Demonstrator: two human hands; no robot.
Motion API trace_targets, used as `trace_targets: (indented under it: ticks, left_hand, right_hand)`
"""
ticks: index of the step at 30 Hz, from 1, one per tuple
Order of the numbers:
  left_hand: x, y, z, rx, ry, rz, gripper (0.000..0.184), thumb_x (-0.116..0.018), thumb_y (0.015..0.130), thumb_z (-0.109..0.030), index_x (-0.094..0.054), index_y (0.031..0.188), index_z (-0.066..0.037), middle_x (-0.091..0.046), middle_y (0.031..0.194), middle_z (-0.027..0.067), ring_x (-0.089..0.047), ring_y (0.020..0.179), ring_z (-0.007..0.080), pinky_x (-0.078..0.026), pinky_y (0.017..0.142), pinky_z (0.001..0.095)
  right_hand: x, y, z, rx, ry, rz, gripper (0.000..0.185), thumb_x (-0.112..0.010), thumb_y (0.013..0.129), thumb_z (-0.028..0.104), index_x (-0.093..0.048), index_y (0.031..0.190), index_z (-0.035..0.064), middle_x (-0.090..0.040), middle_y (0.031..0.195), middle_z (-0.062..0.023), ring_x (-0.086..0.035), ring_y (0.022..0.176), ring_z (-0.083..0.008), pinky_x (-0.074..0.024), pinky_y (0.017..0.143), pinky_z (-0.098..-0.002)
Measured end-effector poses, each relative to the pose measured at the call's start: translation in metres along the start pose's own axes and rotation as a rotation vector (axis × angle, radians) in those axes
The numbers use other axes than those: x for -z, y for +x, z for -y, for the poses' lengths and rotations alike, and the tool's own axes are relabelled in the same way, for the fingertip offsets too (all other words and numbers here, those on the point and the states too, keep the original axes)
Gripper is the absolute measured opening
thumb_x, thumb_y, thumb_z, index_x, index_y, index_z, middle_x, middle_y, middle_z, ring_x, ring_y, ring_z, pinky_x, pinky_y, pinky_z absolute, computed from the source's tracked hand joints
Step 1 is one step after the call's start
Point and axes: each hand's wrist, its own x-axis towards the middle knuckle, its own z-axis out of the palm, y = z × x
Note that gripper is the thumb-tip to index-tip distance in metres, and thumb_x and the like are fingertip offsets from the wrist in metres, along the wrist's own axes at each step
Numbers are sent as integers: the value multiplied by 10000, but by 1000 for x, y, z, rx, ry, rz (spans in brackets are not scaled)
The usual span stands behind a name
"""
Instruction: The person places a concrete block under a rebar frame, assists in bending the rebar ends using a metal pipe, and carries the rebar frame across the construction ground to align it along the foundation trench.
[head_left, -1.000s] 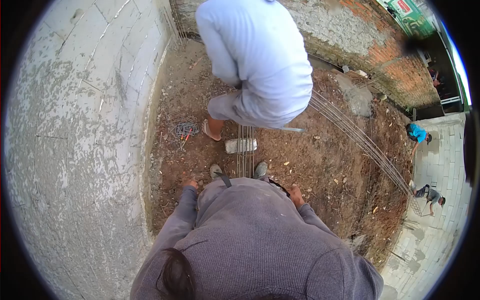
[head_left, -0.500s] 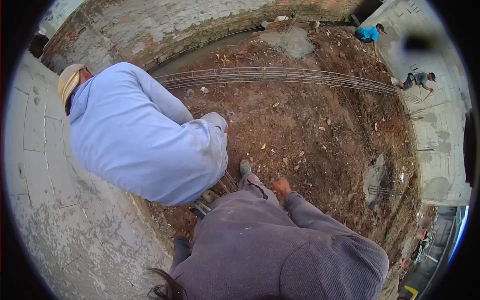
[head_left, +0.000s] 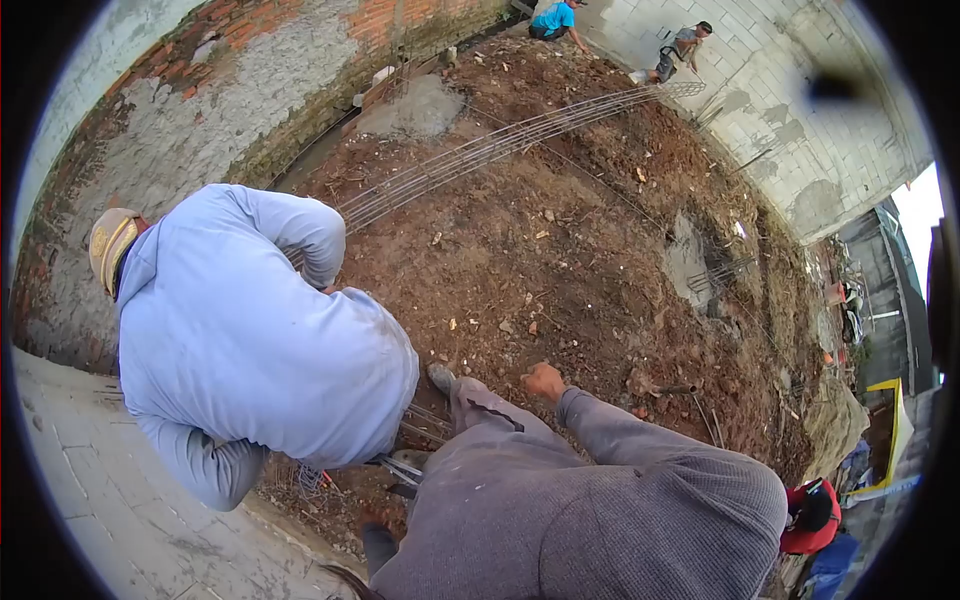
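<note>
Grey steel rods, long and thin (head_left: 424, 430), show between a co-worker in a pale blue long-sleeved top (head_left: 260, 330) and the wearer's dusty grey trousers (head_left: 512, 415). Right hand (head_left: 543, 383): over the brown dirt ground (head_left: 590, 270), apart from the rods, fingers curled under; I cannot tell whether they grasp anything. Left hand (head_left: 380, 515): dim, its grip unreadable, near a tangled grey wire heap (head_left: 308, 478) by the dirt's edge along the pale block wall (head_left: 120, 480).

The left grip (head_left: 378, 515) is too dark and blurred to read.
</note>
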Motion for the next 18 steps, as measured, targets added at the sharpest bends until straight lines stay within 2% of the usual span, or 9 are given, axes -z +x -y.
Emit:
trace_targets:
  ticks: [2,5,8,10,11,14,16,18]
  left_hand:
    - [-8,5,-4,-4,94,6,468,-299,966,-382,-380,1402,-230,-384,1429,36,-397,1276,252,-312,994,517]
    - [-16,0,-7,-10,212,-11,458,-316,961,-367,-396,1387,-223,-407,1400,54,-417,1250,266,-335,968,518]
    - [-29,-11,-18,-32,307,-46,447,-333,955,-353,-412,1373,-215,-431,1371,72,-437,1223,280,-358,942,519]
    - [-38,-23,-21,-50,357,-84,440,-345,951,-343,-423,1363,-210,-446,1351,84,-451,1206,289,-373,925,520]
    - [-44,-31,-21,-58,379,-107,436,-350,949,-338,-428,1358,-208,-454,1342,90,-457,1197,294,-381,916,520]
    - [-68,-64,-15,-71,449,-181,426,-367,943,-323,-444,1344,-201,-477,1313,108,-477,1171,308,-404,890,521]
    - [-88,-92,-6,-71,527,-239,419,-378,939,-313,-454,1334,-196,-492,1294,120,-491,1153,317,-419,873,522]
    - [-106,-124,2,-88,735,-282,412,-390,935,-304,-465,1324,-191,-508,1274,132,-504,1136,326,-435,856,523]
  right_hand:
    - [4,-8,-16,-80,109,0,393,-633,770,337,-695,903,-27,-663,958,-268,-644,964,-393,-506,838,-434]
    - [22,-20,-26,-92,76,8,386,-621,777,328,-694,889,-35,-661,952,-278,-641,971,-395,-507,843,-435]
    - [10,13,-74,-119,-2,18,348,-649,800,333,-709,910,8,-687,923,-230,-664,912,-361,-512,794,-414]
    - [19,38,-84,-196,45,93,372,-630,787,324,-699,934,-11,-670,977,-248,-652,944,-376,-509,822,-423]
    - [26,53,-89,-272,71,173,399,-610,774,315,-689,957,-31,-653,1030,-266,-639,977,-391,-507,850,-433]
    - [51,120,-102,-127,62,204,404,-611,787,310,-679,995,-29,-648,1056,-262,-637,988,-385,-506,854,-431]
    - [48,196,-126,-154,46,176,393,-620,795,314,-674,976,-31,-656,1020,-261,-633,990,-390,-509,830,-435]
    - [49,260,-157,-113,316,112,354,-637,814,294,-672,945,-32,-682,937,-229,-660,903,-370,-512,773,-416]
